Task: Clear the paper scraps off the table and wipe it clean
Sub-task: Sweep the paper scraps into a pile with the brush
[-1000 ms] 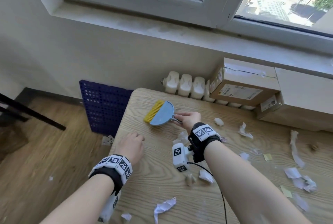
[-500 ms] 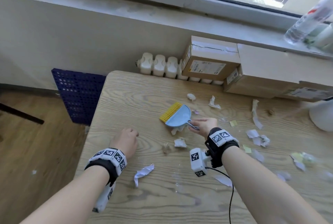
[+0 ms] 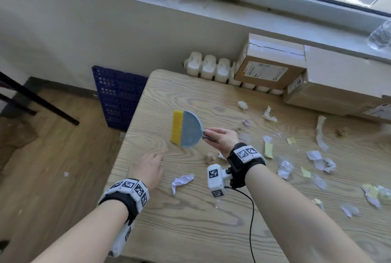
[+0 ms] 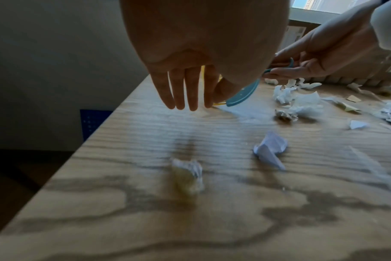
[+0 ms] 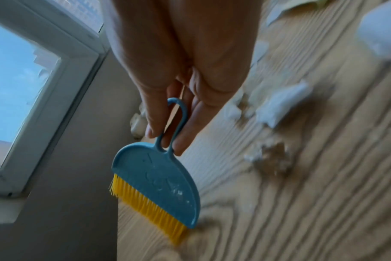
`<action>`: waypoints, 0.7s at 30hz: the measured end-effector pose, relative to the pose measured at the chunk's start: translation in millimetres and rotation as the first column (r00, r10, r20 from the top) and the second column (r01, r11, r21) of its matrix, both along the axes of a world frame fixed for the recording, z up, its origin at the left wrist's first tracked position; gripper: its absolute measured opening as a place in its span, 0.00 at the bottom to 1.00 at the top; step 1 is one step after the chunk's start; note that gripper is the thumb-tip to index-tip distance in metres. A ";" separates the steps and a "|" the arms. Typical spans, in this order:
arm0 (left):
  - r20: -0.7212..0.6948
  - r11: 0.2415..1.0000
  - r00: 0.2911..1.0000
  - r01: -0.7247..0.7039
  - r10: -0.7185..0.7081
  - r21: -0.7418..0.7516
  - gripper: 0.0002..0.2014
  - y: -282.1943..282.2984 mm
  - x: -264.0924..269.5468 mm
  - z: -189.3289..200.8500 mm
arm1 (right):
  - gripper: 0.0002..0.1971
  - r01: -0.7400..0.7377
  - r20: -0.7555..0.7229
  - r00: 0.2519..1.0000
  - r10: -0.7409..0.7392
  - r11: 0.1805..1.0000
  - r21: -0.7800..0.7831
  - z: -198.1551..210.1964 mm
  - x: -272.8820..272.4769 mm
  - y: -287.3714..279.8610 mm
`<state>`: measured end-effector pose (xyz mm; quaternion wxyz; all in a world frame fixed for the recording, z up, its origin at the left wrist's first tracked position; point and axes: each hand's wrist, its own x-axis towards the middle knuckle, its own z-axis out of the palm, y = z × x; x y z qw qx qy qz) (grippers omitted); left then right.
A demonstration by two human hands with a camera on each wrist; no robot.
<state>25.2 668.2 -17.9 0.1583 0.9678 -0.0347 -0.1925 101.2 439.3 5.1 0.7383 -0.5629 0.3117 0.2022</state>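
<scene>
Right hand [image 5: 179,58] pinches loop handle of blue brush [image 5: 161,185]; yellow bristles at tabletop [image 5: 301,203] edge; blurred paper scraps [image 5: 281,102] beyond.

Table [image 3: 190,220]: pale wood-grain top, matt. Brush [image 3: 190,129]: smooth blue plastic, yellow plastic bristles. Scraps [image 3: 182,180]: crumpled white paper. Boxes [image 3: 268,65]: brown cardboard, taped.
</scene>
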 end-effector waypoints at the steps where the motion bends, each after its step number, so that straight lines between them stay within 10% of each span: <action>1: -0.017 1.000 1.000 -0.004 0.004 0.018 0.13 4.2 -5.0 -0.8 | 0.02 -0.012 -0.012 1.000 0.012 1.000 0.005 -3.2 -0.2 10.9; 15: -0.013 0.987 1.000 0.009 -0.007 0.158 0.12 -0.7 -55.2 11.2 | 0.05 -0.012 -0.135 0.990 -0.045 0.918 -0.397 -4.8 -9.2 -28.7; 21: 0.016 0.982 0.998 -0.067 0.065 0.178 0.13 -16.4 -83.5 21.0 | 0.16 -0.021 -0.077 0.997 0.007 0.984 -0.178 12.0 -32.8 -70.7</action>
